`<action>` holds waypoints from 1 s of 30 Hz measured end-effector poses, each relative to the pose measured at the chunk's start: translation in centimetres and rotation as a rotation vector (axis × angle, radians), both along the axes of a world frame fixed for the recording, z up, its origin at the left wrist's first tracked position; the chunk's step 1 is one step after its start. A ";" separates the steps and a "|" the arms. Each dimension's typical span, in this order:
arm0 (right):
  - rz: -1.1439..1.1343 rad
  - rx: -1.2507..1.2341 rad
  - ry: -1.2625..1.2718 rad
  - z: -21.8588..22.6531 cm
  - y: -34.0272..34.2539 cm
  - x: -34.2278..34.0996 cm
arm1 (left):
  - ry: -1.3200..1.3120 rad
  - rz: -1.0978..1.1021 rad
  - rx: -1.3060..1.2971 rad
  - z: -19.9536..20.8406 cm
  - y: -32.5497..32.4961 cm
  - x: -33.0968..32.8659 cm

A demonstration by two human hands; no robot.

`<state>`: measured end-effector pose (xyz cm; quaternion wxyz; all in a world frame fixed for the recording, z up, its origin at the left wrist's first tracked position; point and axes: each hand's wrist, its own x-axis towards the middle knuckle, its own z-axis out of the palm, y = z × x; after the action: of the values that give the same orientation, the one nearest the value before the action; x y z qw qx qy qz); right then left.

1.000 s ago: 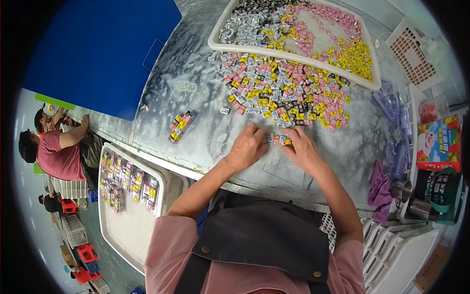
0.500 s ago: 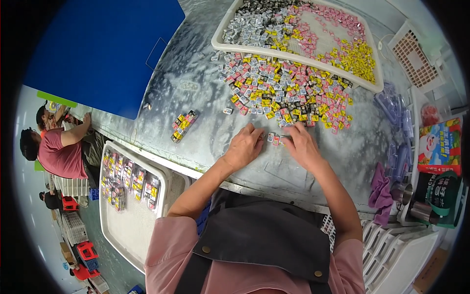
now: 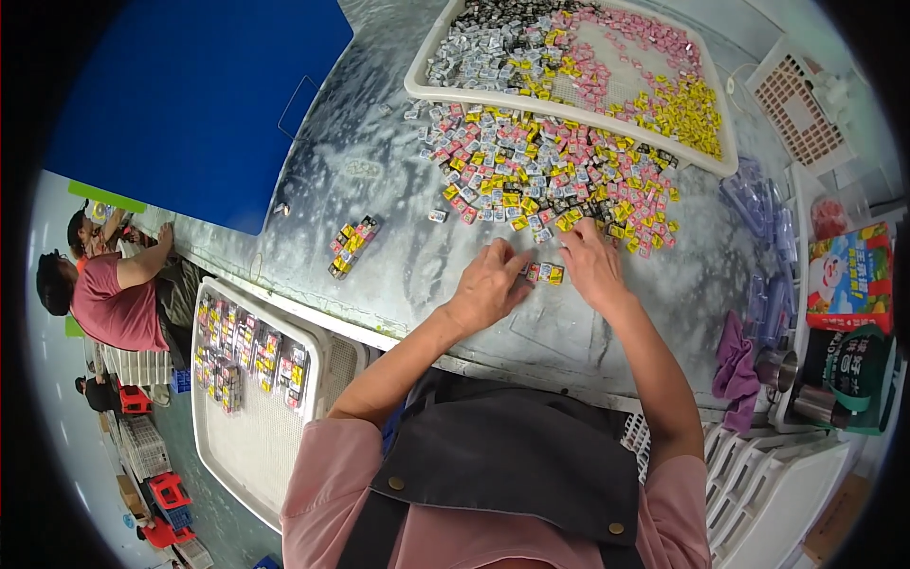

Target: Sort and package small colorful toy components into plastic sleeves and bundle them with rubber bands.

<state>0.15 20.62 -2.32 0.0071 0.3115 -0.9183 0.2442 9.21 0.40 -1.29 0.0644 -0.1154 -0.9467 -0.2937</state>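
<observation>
On the grey table, a short row of small printed blocks (image 3: 547,273) lies between my hands. My left hand (image 3: 485,286) has bent fingers around the row's left end, its thumb and forefinger against the end block. Just beyond the row's right end, my right hand (image 3: 593,269) rests over the near edge of a loose heap of blocks (image 3: 540,171), thumb and fingers apart. Black, yellow, pink and white-blue blocks mix in that heap. Farther left lies a finished-looking bundle of blocks (image 3: 354,247), set at a slant and apart from both hands.
A white tray (image 3: 569,110) of colour-grouped blocks stands behind the heap. Packed bundles lie in another white tray (image 3: 242,455) below the table's left edge. A blue board (image 3: 190,104) covers the far left. Purple cloth (image 3: 735,365) and clear plastic cases (image 3: 758,213) are at right.
My left hand has shifted right and onto the row's left end. My right hand has moved off the row, up toward the heap, and more of the row shows.
</observation>
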 end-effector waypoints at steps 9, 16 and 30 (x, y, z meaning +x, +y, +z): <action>-0.087 -0.030 0.049 1.1 -1.5 -3.1 | -0.047 0.027 0.108 0.0 -0.1 -1.9; -0.086 0.118 0.109 -0.4 -3.4 -5.0 | 0.207 0.167 0.009 -2.3 -2.5 -10.6; 0.059 -0.083 -0.089 0.4 3.3 1.2 | 0.152 0.135 -0.097 -1.4 -2.9 -1.6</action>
<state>1.37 23.91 -1.93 -0.0280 0.3268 -0.8971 0.2959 7.58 -2.50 -2.69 0.1496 -0.0765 -0.9579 -0.2328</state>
